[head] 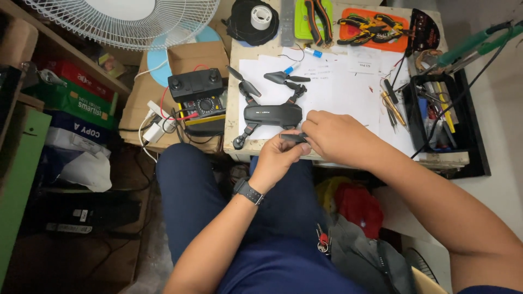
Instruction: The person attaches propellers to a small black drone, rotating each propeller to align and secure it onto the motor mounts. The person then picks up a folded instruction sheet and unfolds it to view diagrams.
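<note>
Cluttered wooden workbench [234, 81], white fan [109, 19] — shelf [65, 54] at left

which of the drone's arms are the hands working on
The near-right arm, at the table edge: both the left hand and right hand pinch it. The drone's other three arms stick out untouched.

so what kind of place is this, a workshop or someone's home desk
Most likely a small hobby or repair workbench for electronics. A black folding drone lies on the paper-covered table where both hands work, a multimeter with red leads sits beside it, and pliers and screwdrivers lie around.
</note>
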